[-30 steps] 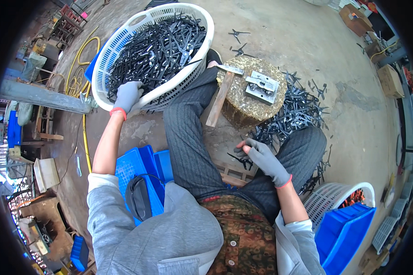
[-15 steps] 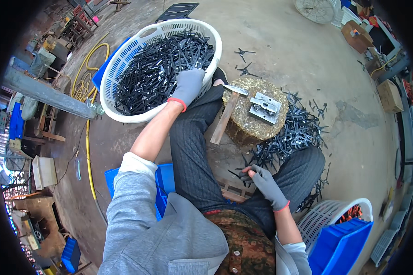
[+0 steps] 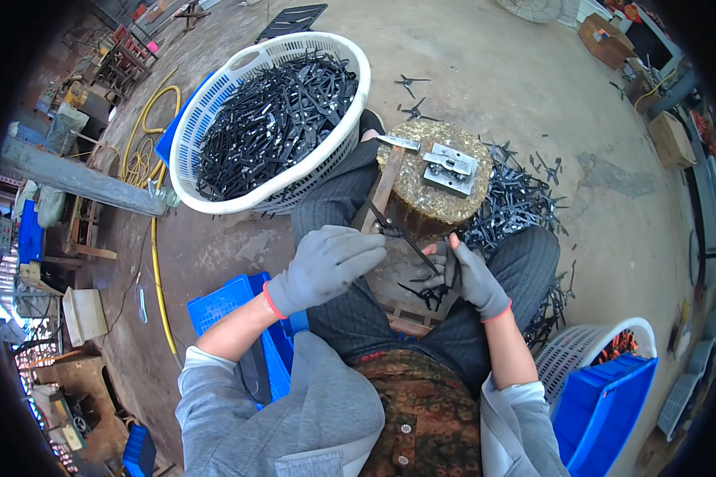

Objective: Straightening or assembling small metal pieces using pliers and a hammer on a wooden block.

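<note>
My left hand [image 3: 334,266], in a grey glove with a red cuff, is over my lap with its fingers together. Its fingertips meet a long black metal plier-half-like piece [image 3: 410,245] slanting toward my right hand. My right hand [image 3: 473,278], gloved with bare fingertips, is curled around dark pieces of the same kind, partly hidden by its fingers. Below it, several more black pieces [image 3: 429,296] show between my legs. A hammer [image 3: 385,183] rests against a round stump [image 3: 422,207], with a steel block fixture [image 3: 451,169] on top.
A white basket [image 3: 184,179] full of black metal pieces stands at the far left. A heap of pieces [image 3: 517,203] lies right of the stump. Blue crates [image 3: 223,302] [image 3: 601,409] flank me, and a white basket [image 3: 565,358] is at right. A yellow hose [image 3: 157,294] runs along the left floor.
My left hand has come from the white basket back to my lap and now has a black piece at its fingertips. My right hand has moved slightly up, with its thumb raised.
</note>
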Demonstrator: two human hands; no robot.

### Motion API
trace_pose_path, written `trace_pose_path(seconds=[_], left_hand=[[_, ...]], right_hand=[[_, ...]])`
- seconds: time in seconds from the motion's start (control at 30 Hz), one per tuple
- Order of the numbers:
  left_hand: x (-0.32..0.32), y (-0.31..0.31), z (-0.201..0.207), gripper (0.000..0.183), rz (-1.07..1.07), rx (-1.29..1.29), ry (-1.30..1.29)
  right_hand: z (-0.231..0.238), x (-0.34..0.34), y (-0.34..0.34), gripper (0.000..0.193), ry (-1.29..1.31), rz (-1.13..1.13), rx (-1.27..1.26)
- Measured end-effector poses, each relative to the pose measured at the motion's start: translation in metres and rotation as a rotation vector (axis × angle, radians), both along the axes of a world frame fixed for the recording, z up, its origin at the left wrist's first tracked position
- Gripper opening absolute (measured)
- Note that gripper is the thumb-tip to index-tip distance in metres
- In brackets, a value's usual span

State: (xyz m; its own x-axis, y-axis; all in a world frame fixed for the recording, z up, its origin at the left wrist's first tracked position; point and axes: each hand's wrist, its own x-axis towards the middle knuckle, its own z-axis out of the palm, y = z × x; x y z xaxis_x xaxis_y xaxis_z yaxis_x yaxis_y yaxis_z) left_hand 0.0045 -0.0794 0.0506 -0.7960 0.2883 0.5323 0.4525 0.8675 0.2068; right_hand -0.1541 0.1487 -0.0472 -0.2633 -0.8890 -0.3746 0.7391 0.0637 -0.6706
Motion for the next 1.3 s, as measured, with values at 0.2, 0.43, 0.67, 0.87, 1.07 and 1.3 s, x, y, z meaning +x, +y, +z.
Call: trace_pose_path(seconds=[0.2, 0.43, 0.67, 0.87, 1.07, 1.3], left_hand=[[-0.005, 0.029, -0.011, 0.037, -0.015, 0.122, -0.057], [0.010, 0.052, -0.038, 0.033, 0.290, 1.276, -0.995], [0.007, 0.092, -0.057, 0.031, 0.324, 1.377, -1.034], [0.009, 0.132, -0.082, 0.033, 0.307, 1.548, -0.991], [0.005, 0.091, -0.068, 0.031, 0.353, 1.272, -1.169], [-0.021, 0.082, -0.067, 0.042, 0.272, 0.920, -0.576]], right_hand=[[0.035, 0.027, 0.003, 0.048, 0.446, -0.063, 0.028], [0.018, 0.018, 0.014, 0.038, 0.563, -0.239, 0.221], [0.024, 0.042, 0.002, 0.050, 0.537, -0.219, 0.056], [0.023, 0.057, 0.002, 0.043, 0.221, -0.143, 0.054], [0.004, 0.049, 0.002, 0.042, 0.398, -0.264, 0.144], [0.014, 0.056, -0.002, 0.039, 0.559, -0.225, 0.051]])
